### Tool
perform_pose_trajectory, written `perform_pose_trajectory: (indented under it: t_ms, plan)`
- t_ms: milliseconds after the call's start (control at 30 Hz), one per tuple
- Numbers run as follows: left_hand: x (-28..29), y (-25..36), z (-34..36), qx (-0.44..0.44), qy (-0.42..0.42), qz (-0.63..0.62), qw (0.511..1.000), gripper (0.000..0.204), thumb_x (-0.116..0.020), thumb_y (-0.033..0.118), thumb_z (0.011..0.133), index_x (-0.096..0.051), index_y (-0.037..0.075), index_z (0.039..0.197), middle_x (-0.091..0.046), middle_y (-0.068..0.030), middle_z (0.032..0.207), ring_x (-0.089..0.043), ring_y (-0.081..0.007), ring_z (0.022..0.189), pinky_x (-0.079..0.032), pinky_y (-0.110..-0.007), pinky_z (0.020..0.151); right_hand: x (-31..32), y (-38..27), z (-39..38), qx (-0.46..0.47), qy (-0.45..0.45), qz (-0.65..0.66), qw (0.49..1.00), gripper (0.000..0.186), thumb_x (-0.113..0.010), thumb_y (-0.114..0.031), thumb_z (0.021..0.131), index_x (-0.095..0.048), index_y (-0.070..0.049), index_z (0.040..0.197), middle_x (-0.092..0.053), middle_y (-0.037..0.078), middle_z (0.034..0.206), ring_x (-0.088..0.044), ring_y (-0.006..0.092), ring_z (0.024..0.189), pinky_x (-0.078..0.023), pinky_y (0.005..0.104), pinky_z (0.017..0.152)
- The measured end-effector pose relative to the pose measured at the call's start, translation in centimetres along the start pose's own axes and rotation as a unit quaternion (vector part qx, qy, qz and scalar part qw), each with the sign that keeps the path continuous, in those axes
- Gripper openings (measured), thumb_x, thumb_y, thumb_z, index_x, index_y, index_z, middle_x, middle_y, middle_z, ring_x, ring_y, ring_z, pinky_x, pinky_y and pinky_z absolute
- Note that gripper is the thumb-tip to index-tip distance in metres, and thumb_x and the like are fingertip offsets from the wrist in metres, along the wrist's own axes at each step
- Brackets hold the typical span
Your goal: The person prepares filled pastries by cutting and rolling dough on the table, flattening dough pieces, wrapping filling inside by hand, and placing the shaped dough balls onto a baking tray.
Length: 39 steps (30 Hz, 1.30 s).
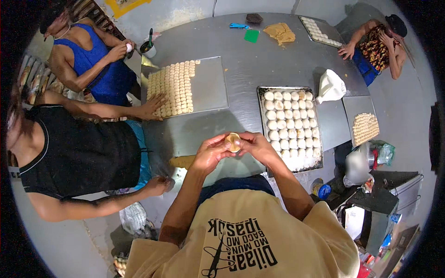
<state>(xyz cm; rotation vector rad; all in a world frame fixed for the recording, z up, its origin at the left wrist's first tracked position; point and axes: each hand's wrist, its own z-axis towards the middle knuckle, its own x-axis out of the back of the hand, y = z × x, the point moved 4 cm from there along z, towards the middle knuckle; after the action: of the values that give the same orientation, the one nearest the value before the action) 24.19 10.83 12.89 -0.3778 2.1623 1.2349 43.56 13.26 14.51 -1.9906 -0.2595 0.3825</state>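
Note:
In front of my chest, both hands hold a small round piece of dough (233, 142), pale at the rim and golden brown in the middle. My left hand (212, 152) grips its left side with curled fingers. From the right, the fingers and thumb of my right hand (257, 147) close on it. Just right of my hands lies a dark-rimmed baking tray (285, 88) with rows of round white dough balls (295, 123). Fingers cover part of the piece I hold.
Left of centre, a metal sheet (208, 85) carries rows of small dough pieces (174, 88); a co-worker's hand (155, 106) touches them. A white cloth bag (331, 85) lies beyond my tray. Two more trays (354, 104) (340, 45) sit rightward. Two other people stand left and far right.

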Motion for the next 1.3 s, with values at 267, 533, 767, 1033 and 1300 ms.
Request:
perform_pose_trajectory:
  t_ms: [267, 533, 767, 1033, 1300]
  plan:
    - [0.6, -1.8, 0.0, -0.086, 0.113, 0.162, 0.977, 0.034, -0.075, 0.005, 0.105, -0.069, -0.007, 0.137, -0.077, -0.0152, 0.118, -0.079, -0.0263, 0.101, -0.071, -0.037, 0.079, -1.1, 1.2, -0.7, 0.119, 0.094, -0.04, 0.988, 0.031, -0.078, -0.003, 0.101, -0.081, -0.001, 0.132, -0.063, 0.006, 0.1, -0.068, 0.0147, 0.076, -0.058, 0.0299, 0.072]
    - [1.7, -1.9, 0.0, -0.001, 0.105, 0.058, 0.993, 0.032, -0.077, 0.007, 0.105, -0.072, -0.007, 0.133, -0.079, -0.0203, 0.125, -0.08, -0.0316, 0.109, -0.071, -0.042, 0.088, 0.9, 4.8, 2.0, 0.202, 0.084, -0.041, 0.975, 0.025, -0.078, 0.009, 0.094, -0.086, -0.002, 0.115, -0.067, 0.005, 0.098, -0.069, 0.016, 0.089, -0.057, 0.0289, 0.079]
    - [1.2, -1.6, 0.4, 0.036, 0.071, 0.1, 0.992, 0.04, -0.07, 0.003, 0.108, -0.064, -0.007, 0.146, -0.074, -0.0204, 0.133, -0.075, -0.033, 0.122, -0.069, -0.046, 0.098, 2.0, 5.0, 2.8, 0.146, -0.027, 0.016, 0.989, 0.029, -0.078, 0.003, 0.098, -0.083, -0.004, 0.126, -0.075, 0.005, 0.113, -0.073, 0.0165, 0.107, -0.059, 0.0312, 0.094]
    - [1.8, -2.2, -0.2, -0.007, 0.009, 0.133, 0.991, 0.035, -0.066, 0.004, 0.11, -0.066, -0.009, 0.143, -0.073, -0.0191, 0.135, -0.076, -0.0297, 0.119, -0.069, -0.045, 0.099, 0.7, 4.0, 1.0, -0.01, -0.048, 0.056, 0.997, 0.047, -0.082, -0.007, 0.1, -0.072, -0.004, 0.147, -0.073, 0.004, 0.114, -0.067, 0.0134, 0.103, -0.056, 0.0292, 0.092]
    - [2.2, -4.3, -0.1, -0.038, 0.094, 0.116, 0.988, 0.032, -0.071, 0.008, 0.109, -0.071, -0.009, 0.135, -0.077, -0.0178, 0.123, -0.08, -0.0292, 0.106, -0.071, -0.043, 0.09, 0.4, 6.2, 1.7, 0.106, 0.099, -0.065, 0.987, 0.03, -0.088, -0.003, 0.091, -0.086, -0.004, 0.121, -0.07, 0.007, 0.1, -0.067, 0.0155, 0.089, -0.056, 0.0311, 0.08]
